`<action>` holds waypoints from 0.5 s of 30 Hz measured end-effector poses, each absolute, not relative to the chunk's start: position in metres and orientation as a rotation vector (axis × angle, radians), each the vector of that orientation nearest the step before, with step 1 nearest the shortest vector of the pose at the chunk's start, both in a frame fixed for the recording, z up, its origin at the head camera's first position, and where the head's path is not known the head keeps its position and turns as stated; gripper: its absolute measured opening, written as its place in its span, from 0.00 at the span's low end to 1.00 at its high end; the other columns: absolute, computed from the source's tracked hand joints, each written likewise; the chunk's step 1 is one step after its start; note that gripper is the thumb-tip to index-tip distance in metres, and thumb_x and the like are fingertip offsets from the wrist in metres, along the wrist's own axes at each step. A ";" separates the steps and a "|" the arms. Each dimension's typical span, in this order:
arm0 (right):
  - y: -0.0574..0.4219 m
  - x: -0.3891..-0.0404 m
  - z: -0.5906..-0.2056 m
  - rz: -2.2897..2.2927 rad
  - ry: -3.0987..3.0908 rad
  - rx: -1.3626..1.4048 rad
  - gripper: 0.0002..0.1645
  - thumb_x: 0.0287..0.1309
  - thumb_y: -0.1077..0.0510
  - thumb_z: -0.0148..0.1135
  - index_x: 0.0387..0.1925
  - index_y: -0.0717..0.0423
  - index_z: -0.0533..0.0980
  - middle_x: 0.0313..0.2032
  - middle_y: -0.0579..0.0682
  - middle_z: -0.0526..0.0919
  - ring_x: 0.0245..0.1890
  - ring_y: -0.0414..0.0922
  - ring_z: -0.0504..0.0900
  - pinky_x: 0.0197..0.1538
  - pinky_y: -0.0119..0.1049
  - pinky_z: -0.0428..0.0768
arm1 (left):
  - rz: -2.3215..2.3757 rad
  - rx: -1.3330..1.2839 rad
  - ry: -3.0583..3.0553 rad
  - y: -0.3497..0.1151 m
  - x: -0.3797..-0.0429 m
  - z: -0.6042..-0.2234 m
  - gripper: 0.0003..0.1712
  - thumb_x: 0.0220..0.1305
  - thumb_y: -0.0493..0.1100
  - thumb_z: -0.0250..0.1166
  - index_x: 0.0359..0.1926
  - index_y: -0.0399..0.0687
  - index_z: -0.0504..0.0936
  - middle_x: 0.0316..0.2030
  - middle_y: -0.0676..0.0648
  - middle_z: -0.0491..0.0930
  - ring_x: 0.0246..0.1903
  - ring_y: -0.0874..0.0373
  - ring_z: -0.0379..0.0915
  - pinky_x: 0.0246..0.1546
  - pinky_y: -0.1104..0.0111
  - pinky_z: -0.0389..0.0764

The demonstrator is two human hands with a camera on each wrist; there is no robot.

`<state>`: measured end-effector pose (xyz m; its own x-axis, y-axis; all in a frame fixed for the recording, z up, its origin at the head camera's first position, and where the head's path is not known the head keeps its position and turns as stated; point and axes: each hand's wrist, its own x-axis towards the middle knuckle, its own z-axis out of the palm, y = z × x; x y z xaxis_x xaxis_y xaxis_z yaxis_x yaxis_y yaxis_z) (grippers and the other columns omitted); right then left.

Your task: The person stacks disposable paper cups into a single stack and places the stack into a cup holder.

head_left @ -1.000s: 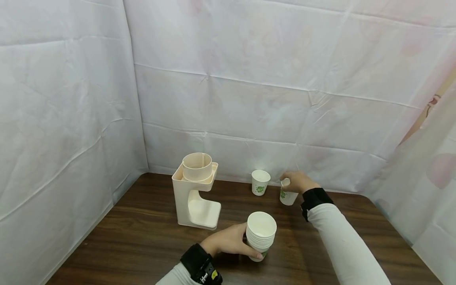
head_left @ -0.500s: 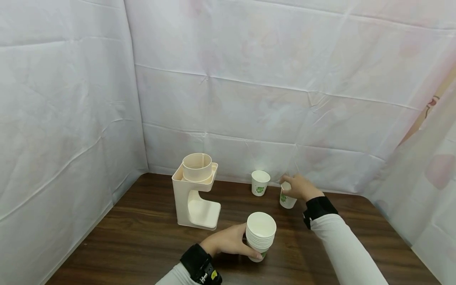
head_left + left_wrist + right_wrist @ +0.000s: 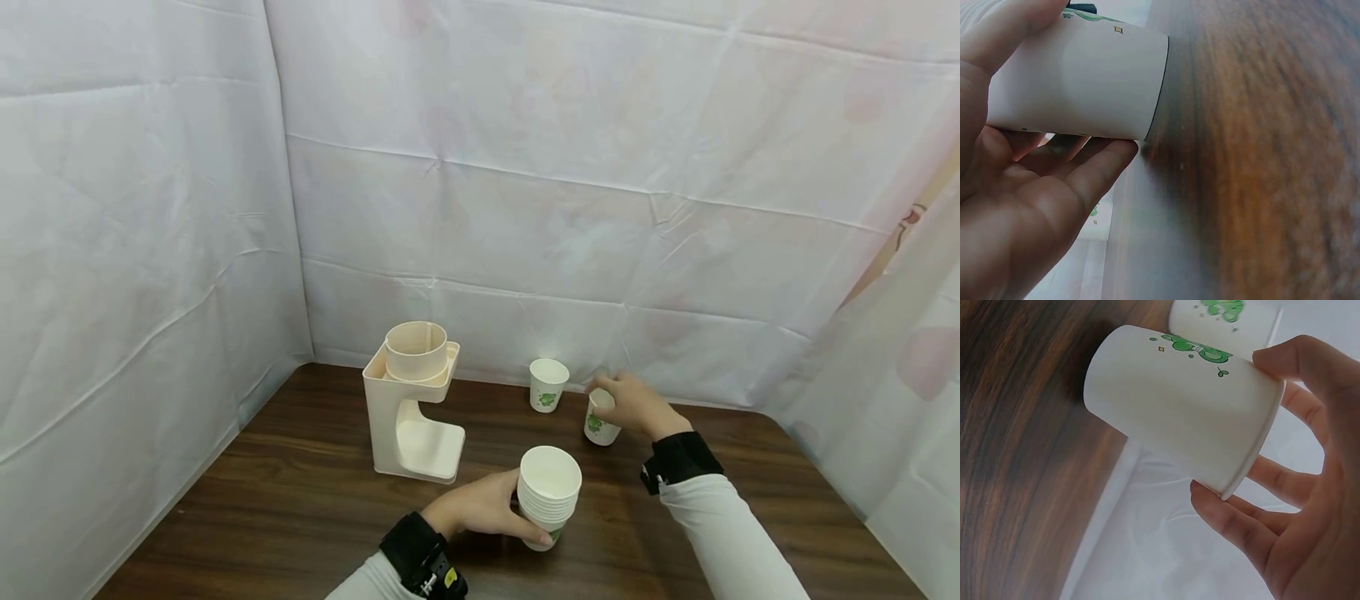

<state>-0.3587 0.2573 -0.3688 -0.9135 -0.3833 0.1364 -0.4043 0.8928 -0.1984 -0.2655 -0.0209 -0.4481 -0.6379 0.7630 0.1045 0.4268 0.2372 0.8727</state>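
Observation:
My left hand (image 3: 491, 507) grips a stack of white paper cups (image 3: 551, 483) from the side, near the table's front. In the left wrist view its thumb and fingers curl round the lowest cup (image 3: 1085, 81), whose base is close to the wood. Farther back, my right hand (image 3: 636, 404) holds a single paper cup (image 3: 602, 419) with a green print by its upper part. The right wrist view shows this cup (image 3: 1185, 406) tilted, the thumb on one side of the rim and fingers on the other. Another paper cup (image 3: 548, 385) stands upright to its left.
A cream cup-shaped holder or dispenser (image 3: 412, 408) with a round tube on top stands on the left of the dark wooden table (image 3: 300, 508). White curtains (image 3: 480, 208) hang along the table's back, left and right sides.
My right hand has drawn the single cup slightly toward me and to the left, and the cup's tilt has changed. The left hand and its stack stay in place.

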 end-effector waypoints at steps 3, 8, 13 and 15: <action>0.254 -0.352 -0.367 0.351 -2.946 0.625 0.15 0.56 0.49 0.61 0.47 0.38 0.75 0.47 0.59 0.74 0.42 0.52 0.73 0.38 0.49 0.77 | 1.357 1.101 2.169 -0.021 -0.265 -0.449 0.40 0.47 0.53 0.74 0.60 0.66 0.64 0.50 0.62 0.75 0.51 0.67 0.67 0.56 0.66 0.68; 0.248 -0.340 -0.357 0.341 -2.905 0.681 0.16 0.55 0.49 0.61 0.47 0.37 0.74 0.47 0.57 0.74 0.42 0.51 0.73 0.38 0.48 0.77 | 1.371 1.090 2.158 -0.021 -0.265 -0.448 0.39 0.47 0.52 0.74 0.60 0.66 0.65 0.50 0.62 0.75 0.51 0.67 0.68 0.55 0.66 0.68; 0.242 -0.329 -0.342 0.318 -2.906 0.708 0.16 0.55 0.49 0.60 0.47 0.36 0.73 0.46 0.56 0.73 0.39 0.49 0.73 0.36 0.47 0.76 | 1.373 1.079 2.157 -0.021 -0.264 -0.447 0.39 0.47 0.52 0.74 0.60 0.66 0.65 0.50 0.62 0.75 0.51 0.67 0.68 0.55 0.66 0.68; 0.240 -0.324 -0.337 0.320 -2.906 0.725 0.17 0.55 0.49 0.60 0.48 0.35 0.73 0.46 0.55 0.73 0.38 0.49 0.74 0.36 0.46 0.76 | 1.372 1.079 2.158 -0.021 -0.264 -0.447 0.39 0.47 0.52 0.74 0.60 0.66 0.65 0.50 0.62 0.75 0.51 0.67 0.67 0.55 0.66 0.68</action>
<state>-0.3244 0.2400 -0.3371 -0.8764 -0.4486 0.1754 -0.4760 0.8622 -0.1731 -0.2642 -0.0205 -0.4471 -0.6414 0.7615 0.0935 0.4077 0.2350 0.8823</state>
